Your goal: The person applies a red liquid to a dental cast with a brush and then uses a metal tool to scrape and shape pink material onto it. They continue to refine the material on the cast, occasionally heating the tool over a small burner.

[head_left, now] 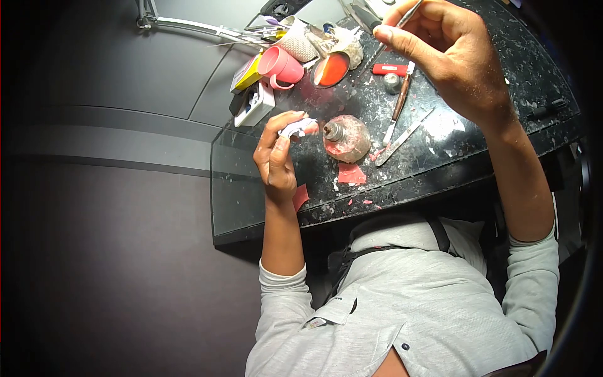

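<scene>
My left hand (pixel 276 151) is closed around a small white piece with pink on one side (pixel 298 128), held above the left part of the black table. Its exact shape is partly covered by my fingers. Up at the right, my right hand (pixel 461 60) pinches a thin metal carving tool (pixel 408 14) between thumb and fingers, well apart from the left hand. Just right of the white and pink piece stands a round spirit burner (pixel 352 139) with a metal neck, smeared with pink. Pink wax sheet scraps (pixel 352 174) lie in front of it.
A brown-handled wax knife (pixel 400 103), a metal spatula (pixel 405 138) and a red lighter (pixel 390 69) lie right of the burner. Behind are a pink mug (pixel 286 72), a round orange-red dish (pixel 331 69), a white box (pixel 259 108) and a textured tool cup (pixel 296 43).
</scene>
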Available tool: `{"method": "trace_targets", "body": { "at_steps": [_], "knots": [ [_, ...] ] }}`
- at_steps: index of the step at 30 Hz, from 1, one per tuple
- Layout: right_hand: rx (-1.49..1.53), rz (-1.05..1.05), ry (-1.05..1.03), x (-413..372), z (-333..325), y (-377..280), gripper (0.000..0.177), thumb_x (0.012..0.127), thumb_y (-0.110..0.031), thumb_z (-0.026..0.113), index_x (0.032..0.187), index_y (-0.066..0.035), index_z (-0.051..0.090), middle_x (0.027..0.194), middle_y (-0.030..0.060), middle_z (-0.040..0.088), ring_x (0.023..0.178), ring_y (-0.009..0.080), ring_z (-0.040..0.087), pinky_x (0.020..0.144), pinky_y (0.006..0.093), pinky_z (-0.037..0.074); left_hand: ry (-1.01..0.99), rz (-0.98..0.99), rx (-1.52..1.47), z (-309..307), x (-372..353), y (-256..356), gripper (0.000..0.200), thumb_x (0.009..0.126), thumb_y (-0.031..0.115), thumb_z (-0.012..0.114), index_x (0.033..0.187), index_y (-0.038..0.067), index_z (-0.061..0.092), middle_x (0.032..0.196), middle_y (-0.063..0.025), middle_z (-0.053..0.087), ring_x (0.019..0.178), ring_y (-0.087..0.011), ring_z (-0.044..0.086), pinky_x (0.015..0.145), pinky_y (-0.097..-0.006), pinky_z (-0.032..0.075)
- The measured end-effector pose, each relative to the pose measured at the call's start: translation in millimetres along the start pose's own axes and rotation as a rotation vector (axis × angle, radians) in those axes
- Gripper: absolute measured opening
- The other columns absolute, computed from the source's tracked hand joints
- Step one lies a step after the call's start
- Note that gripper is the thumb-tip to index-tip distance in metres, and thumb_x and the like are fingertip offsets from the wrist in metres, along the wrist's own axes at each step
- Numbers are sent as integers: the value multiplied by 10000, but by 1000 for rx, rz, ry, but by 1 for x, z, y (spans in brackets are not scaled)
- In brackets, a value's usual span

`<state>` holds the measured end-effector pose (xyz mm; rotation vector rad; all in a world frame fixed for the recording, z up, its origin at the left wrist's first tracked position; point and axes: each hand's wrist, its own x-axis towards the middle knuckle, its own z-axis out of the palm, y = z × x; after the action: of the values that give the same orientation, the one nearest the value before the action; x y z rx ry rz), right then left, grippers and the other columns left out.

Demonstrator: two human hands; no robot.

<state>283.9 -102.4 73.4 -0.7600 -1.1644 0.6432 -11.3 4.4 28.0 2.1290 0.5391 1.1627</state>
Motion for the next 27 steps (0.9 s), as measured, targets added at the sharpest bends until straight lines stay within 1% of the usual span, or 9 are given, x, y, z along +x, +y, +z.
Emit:
{"method": "trace_targets", "body": {
  "at_steps": [3,4,6,8,13,18,20,22,27],
  "knots": [
    [14,10,-2,0,0,0,37,955,23,667,939,50,687,789,75,708,658,84,648,584,229,515,33,-92,-181,-2,-12,3,478,993,307,426,1229,-52,636,1154,-195,684,995,-242,678,859,-344,508],
    [47,20,-3,0,0,0,35,955,26,666,940,51,685,792,77,709,663,88,653,588,233,522,34,-91,-179,-2,-17,4,478,993,307,426,1229,-52,636,1154,-195,684,995,-242,678,859,-344,508],
    [17,35,16,2,2,-2,35,954,26,668,939,54,684,796,81,711,670,93,660,593,234,528,191,-278,-545,2,-31,7,522,1028,389,398,1243,-34,615,1121,-225,697,936,-258,680,817,-355,513],
    [-13,51,33,2,4,-3,35,954,27,670,938,56,683,800,86,712,677,98,667,598,236,534,189,-379,-724,0,-45,12,530,1059,419,382,1290,-12,587,1132,-279,660,867,-317,622,741,-398,496],
    [-3,19,11,1,4,-1,41,943,29,683,926,66,678,804,100,715,704,114,686,621,249,559,312,-618,-1089,6,-70,31,488,1067,418,378,1276,34,595,1109,-250,641,771,-315,585,670,-372,452],
    [-123,40,65,3,4,0,51,932,28,694,927,76,677,825,119,721,718,128,695,638,263,581,265,-678,-1183,7,-79,46,475,1079,416,368,1262,35,584,1098,-253,636,736,-310,589,628,-371,454],
    [-45,6,31,3,-2,14,71,926,10,709,952,69,681,837,128,727,747,147,715,676,287,607,222,-675,-1214,7,-81,50,475,1082,416,363,1262,34,581,1086,-255,635,718,-304,592,620,-371,457],
    [-249,-79,-7,10,-11,38,98,977,-83,702,1036,-6,689,949,46,723,916,95,676,861,244,533,254,-678,-1214,11,-81,59,477,1089,417,347,1251,29,573,1068,-266,634,686,-301,604,592,-369,470],
    [-274,-87,-28,10,-13,39,97,982,-86,698,1034,-5,688,944,40,719,918,91,675,858,238,532,205,-617,-1195,16,-82,77,501,1098,425,304,1228,13,559,1042,-296,628,614,-309,628,479,-351,475]
  ]
}}
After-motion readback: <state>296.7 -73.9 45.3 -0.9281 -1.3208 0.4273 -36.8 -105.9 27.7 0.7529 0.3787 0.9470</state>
